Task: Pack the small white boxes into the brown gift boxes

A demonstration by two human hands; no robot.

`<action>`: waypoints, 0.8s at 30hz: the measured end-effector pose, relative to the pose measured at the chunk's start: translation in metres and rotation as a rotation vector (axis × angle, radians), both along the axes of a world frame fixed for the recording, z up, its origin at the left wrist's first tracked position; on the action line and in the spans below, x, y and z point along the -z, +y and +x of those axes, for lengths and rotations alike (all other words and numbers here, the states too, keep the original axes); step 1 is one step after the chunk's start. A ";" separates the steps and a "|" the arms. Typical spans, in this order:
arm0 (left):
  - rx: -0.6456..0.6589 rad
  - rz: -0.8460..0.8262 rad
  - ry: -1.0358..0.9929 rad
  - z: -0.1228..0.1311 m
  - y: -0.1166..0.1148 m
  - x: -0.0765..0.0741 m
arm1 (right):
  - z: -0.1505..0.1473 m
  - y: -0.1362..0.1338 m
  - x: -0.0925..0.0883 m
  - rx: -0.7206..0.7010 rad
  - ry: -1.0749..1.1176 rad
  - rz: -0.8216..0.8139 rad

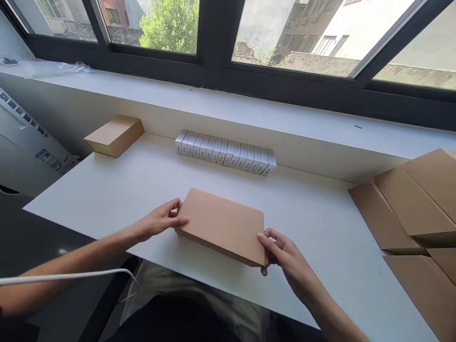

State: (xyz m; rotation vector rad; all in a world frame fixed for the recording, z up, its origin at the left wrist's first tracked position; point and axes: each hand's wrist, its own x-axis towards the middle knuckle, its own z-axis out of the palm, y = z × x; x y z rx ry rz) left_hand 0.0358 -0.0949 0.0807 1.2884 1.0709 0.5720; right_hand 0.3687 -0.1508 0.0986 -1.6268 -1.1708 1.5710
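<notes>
A flat brown cardboard box (223,225) is held between my two hands over the front middle of the white table. My left hand (164,219) grips its left end, the thumb on top and the fingers curled at the side. At the right end, my right hand (280,249) pinches the box with the thumb on the upper face and fingers beneath the edge. The box appears closed. Whether its underside touches the table I cannot tell. Behind it, a row of small white boxes (224,153) with dark print stands against the wall.
Another cardboard box (116,134) sits at the table's back left corner. Several brown boxes (415,204) are stacked on the right. The white table (320,213) ends at a front edge near my lap. A white cable (71,275) crosses at lower left. Clear plastic (57,70) lies on the windowsill.
</notes>
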 end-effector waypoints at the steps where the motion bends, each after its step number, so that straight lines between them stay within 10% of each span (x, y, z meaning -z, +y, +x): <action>1: 0.016 -0.046 -0.046 -0.003 -0.002 -0.004 | 0.000 0.001 -0.005 0.007 0.015 -0.001; 11: -0.038 -0.229 -0.227 -0.031 -0.020 -0.004 | -0.004 -0.007 -0.029 -0.112 -0.008 0.031; 15: -0.076 0.041 -0.035 -0.026 -0.020 0.004 | -0.003 -0.025 -0.012 -0.274 -0.091 -0.031; 20: -0.193 0.533 0.100 -0.009 -0.046 0.024 | -0.002 -0.056 0.007 -0.023 -0.226 0.187; 24: 0.106 0.702 0.049 0.011 -0.061 0.048 | -0.033 -0.063 0.000 -0.487 -0.191 0.259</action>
